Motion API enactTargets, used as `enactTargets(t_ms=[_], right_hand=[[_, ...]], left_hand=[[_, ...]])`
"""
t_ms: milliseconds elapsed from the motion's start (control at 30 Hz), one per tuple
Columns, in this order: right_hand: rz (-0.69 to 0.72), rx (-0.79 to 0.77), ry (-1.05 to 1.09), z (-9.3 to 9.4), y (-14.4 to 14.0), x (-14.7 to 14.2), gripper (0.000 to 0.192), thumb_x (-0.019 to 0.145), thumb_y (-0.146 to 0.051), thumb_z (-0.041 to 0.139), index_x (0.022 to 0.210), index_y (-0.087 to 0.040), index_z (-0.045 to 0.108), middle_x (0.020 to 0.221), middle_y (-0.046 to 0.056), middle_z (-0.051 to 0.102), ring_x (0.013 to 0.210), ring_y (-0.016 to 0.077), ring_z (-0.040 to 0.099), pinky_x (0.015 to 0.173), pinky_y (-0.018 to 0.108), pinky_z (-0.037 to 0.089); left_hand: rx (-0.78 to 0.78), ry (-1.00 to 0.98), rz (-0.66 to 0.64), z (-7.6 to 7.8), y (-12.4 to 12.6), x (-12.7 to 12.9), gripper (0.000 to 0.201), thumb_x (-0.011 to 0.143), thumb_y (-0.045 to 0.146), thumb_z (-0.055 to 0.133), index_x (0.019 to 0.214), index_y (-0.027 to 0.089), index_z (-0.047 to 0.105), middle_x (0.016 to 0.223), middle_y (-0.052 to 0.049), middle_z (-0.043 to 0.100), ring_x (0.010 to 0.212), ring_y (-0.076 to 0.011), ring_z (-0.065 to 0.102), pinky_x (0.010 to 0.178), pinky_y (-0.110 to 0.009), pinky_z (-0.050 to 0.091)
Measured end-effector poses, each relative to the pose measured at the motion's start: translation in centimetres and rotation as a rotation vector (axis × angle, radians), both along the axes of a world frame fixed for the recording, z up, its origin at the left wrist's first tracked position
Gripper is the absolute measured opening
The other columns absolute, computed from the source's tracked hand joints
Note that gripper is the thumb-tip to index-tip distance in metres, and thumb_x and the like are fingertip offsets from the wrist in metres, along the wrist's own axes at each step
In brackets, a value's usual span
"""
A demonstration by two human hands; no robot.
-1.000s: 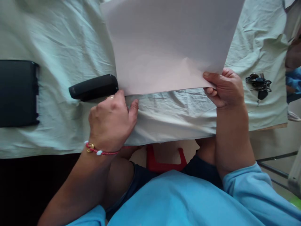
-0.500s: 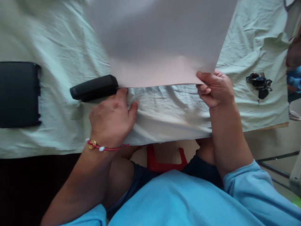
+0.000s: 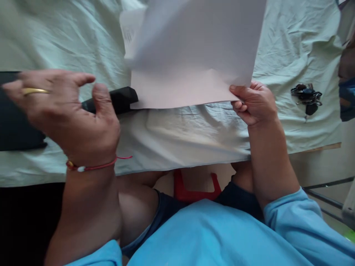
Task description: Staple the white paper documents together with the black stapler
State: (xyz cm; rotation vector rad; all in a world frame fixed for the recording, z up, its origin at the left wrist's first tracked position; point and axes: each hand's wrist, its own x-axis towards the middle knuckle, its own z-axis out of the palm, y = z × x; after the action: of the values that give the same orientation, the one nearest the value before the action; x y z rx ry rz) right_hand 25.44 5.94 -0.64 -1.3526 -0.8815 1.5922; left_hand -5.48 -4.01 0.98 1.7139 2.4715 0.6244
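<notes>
paper (image 3: 194, 55): over the green cloth (image 3: 55, 44), long side runs away from the person, near edge tips down-left | right hand (image 3: 255, 103): pinches its near right corner | left hand (image 3: 63, 111): fingers spread, holds nothing | change: left hand lifted off the cloth, now above the stapler (image 3: 122, 99)

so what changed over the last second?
The left hand left the near left corner of the paper and lifted up and to the left, fingers spread, holding nothing, now in front of the black stapler. The paper's left edge now curls up. Unchanged: the right hand grips the paper's near right corner; stapler, keys and the black case haven't moved.
</notes>
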Motion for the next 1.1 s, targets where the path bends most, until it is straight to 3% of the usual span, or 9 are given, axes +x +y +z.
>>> enactTargets(t_ms=[133,300,500,767,900,1100], right_hand=[[-0.006,-0.020,0.006,0.2,0.0,-0.1,0.026,0.076,-0.017,0.085,0.089,-0.017,0.062,0.082,-0.001,0.061,0.048,-0.0003,0.039,0.036,0.014,0.025],[0.014,-0.023,-0.046,0.4,0.1,0.3,0.028,0.077,-0.018,0.087,0.086,-0.017,0.061,0.082,0.000,0.059,0.049,0.0000,0.038,0.035,0.015,0.024],[0.026,-0.038,-0.101,0.9,0.3,0.9,0.031,0.078,-0.019,0.090,0.083,-0.018,0.059,0.080,-0.001,0.057,0.047,-0.0011,0.034,0.034,0.015,0.021],[0.053,0.007,-0.095,0.5,0.2,1.5,0.035,0.067,-0.025,0.093,0.078,-0.017,0.060,0.072,-0.002,0.054,0.047,-0.0006,0.032,0.032,0.014,0.020],[0.049,0.012,-0.106,0.4,0.2,1.6,0.032,0.069,-0.025,0.091,0.077,-0.017,0.061,0.071,-0.002,0.053,0.046,-0.0010,0.031,0.033,0.013,0.021],[0.045,0.014,-0.111,0.5,0.2,1.5,0.031,0.076,-0.022,0.087,0.078,-0.016,0.057,0.073,-0.001,0.053,0.044,-0.0012,0.033,0.033,0.013,0.018]], left_hand=[[-0.047,-0.046,-0.117,-0.6,0.5,-0.3,0.046,0.109,0.041,0.049,0.136,0.016,0.078,0.142,-0.011,0.078,0.144,-0.0300,0.066,0.128,-0.048,0.046],[-0.069,-0.087,-0.176,-0.5,0.4,-1.0,0.044,0.107,0.041,0.054,0.136,0.021,0.079,0.135,-0.008,0.081,0.136,-0.0273,0.071,0.122,-0.042,0.052],[-0.057,-0.158,-0.235,-0.5,0.4,-1.8,0.037,0.103,0.040,0.061,0.128,0.025,0.084,0.124,-0.005,0.084,0.125,-0.0280,0.075,0.116,-0.042,0.056],[-0.069,-0.184,-0.250,0.4,0.0,-1.4,0.040,0.101,0.038,0.063,0.130,0.019,0.085,0.123,-0.011,0.084,0.124,-0.0291,0.076,0.113,-0.040,0.056],[-0.110,-0.177,-0.259,0.5,0.1,-1.1,0.045,0.101,0.038,0.061,0.132,0.016,0.083,0.127,-0.014,0.083,0.127,-0.0309,0.074,0.116,-0.043,0.055],[-0.234,-0.047,-0.231,0.6,0.6,-0.6,0.054,0.100,0.051,0.054,0.135,0.020,0.082,0.139,-0.013,0.079,0.135,-0.0359,0.067,0.122,-0.053,0.049]])
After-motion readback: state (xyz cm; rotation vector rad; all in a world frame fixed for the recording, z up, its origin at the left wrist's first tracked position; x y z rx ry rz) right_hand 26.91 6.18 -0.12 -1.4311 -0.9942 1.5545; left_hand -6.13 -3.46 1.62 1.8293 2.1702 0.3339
